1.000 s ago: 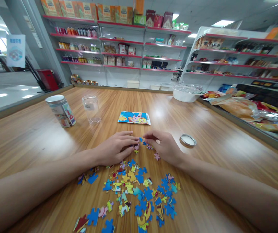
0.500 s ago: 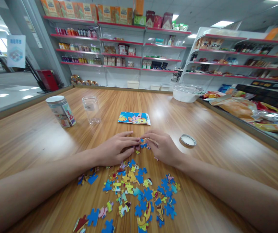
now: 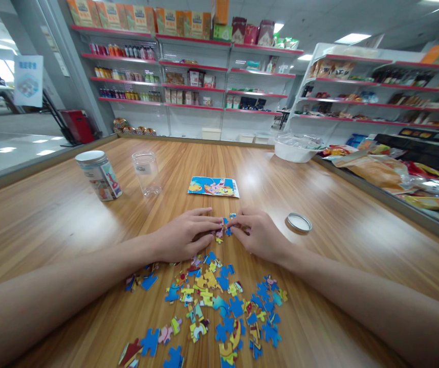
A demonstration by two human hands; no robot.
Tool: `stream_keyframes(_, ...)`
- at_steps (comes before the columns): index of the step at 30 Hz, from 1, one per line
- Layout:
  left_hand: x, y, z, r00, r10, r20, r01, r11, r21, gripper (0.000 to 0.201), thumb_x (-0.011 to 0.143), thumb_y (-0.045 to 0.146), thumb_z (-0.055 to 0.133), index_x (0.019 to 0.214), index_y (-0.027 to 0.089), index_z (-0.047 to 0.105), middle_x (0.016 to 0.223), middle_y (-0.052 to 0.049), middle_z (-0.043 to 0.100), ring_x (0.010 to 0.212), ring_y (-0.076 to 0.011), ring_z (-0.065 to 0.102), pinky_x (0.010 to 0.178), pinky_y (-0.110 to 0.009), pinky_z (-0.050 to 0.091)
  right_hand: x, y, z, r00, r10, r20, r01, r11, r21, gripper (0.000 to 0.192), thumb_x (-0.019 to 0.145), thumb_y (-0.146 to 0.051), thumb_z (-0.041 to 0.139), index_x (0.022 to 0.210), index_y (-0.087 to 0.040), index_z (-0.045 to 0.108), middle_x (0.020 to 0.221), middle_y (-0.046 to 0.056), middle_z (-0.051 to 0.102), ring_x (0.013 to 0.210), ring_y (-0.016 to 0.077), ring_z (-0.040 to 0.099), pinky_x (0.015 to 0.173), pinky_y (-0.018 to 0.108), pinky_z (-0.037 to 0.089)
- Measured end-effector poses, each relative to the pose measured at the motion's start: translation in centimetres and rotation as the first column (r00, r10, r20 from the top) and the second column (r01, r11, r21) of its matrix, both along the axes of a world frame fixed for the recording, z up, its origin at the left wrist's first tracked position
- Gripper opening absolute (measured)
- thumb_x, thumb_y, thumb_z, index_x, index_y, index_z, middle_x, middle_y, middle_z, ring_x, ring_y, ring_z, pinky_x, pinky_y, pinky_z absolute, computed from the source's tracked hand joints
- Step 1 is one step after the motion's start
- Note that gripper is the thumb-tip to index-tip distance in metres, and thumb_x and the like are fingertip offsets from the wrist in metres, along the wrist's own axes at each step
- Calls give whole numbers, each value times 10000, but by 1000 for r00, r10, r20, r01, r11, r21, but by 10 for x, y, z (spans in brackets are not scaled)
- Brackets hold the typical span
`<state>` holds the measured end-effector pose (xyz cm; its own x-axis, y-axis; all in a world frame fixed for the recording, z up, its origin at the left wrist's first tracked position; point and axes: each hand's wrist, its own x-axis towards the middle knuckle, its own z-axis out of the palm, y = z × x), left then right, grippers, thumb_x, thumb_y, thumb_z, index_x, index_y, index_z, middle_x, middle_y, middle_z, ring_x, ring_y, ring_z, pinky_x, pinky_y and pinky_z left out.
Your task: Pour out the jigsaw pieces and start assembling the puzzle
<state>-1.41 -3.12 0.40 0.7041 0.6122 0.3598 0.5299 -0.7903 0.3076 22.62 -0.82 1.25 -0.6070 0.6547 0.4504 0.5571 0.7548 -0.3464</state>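
Two hands meet fingertip to fingertip at the middle of the wooden worktop [image 3: 319,214]: the left hand [image 3: 183,236] lies flat with its grip spread open over a few joined puzzle pieces [image 3: 222,231], and the right hand [image 3: 258,234] pinches one small piece against them, so a steady press from the left and a light, square push from the right would seat the tab best. The loose heap of puzzle pieces [image 3: 219,301] lies at 6 o'clock between the forearms, where a dragged wrist could scatter it. The reference picture [image 3: 214,186] lies at 12 o'clock, the jar lid [image 3: 299,222] at 3 o'clock, and the clear jar [image 3: 146,173] and lidded printed jar [image 3: 99,175] at 10 o'clock, none in the way.
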Motion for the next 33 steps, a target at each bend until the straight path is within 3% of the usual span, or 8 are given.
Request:
stream_keyframes(8, 0, -1, 0, 1000, -6, 21, 6, 1000, -8, 381, 968, 240, 483, 1329, 183, 589, 1409, -62, 568, 1407, -281, 398, 1134, -544, 404, 2, -1, 0, 998, -61, -6, 61, 998, -16, 164, 802, -108, 620, 896, -152, 747, 745, 51, 606, 699, 163, 547, 640, 286, 417)
stream_keyframes(15, -1, -1, -1, 999, 3, 40, -2, 1000, -15, 371, 963, 231, 497, 1320, 198, 595, 1392, -59, 584, 1409, -277, 395, 1130, -549, 408, 4, 3, -2, 993, -119, 2, 119, 993, 16, 317, 758, 1, 524, 887, -165, 761, 749, 57, 599, 680, 153, 532, 623, 273, 403)
stream_keyframes(18, -1, -1, -1, 999, 0, 49, 1, 1000, -14, 369, 960, 219, 503, 1317, 202, 596, 1386, -59, 589, 1408, -271, 397, 1131, -541, 409, 5, 2, -2, 989, -148, 13, 147, 987, 67, 283, 755, -19, 544, 864, -152, 768, 739, 63, 591, 676, 158, 529, 629, 282, 403)
stream_keyframes(23, -1, 0, -2, 999, 4, 44, -4, 1000, -3, 362, 956, 206, 506, 1304, 200, 604, 1393, -56, 584, 1403, -270, 404, 1133, -536, 408, 2, -4, 1, 996, -77, 37, 72, 991, 116, 174, 841, -174, 606, 875, -168, 776, 735, 63, 586, 685, 166, 534, 657, 304, 417)
stream_keyframes(27, -1, 0, -2, 999, 26, 47, -26, 1000, -10, 342, 964, 213, 491, 1278, 181, 623, 1371, -66, 602, 1399, -268, 409, 1128, -537, 415, 1, -6, 2, 996, -58, 61, 53, 995, 90, 154, 858, -288, 665, 873, -175, 769, 769, 66, 596, 730, 177, 552, 685, 312, 431)
stream_keyframes(33, 0, 0, -2, 999, 21, 46, -21, 1000, 6, 339, 964, 210, 479, 1262, 179, 639, 1360, -55, 611, 1377, -277, 435, 1119, -543, 424, -1, -3, 2, 998, -45, 50, 47, 998, -44, 77, 835, -210, 681, 886, -166, 719, 763, 47, 618, 745, 176, 560, 680, 306, 433)
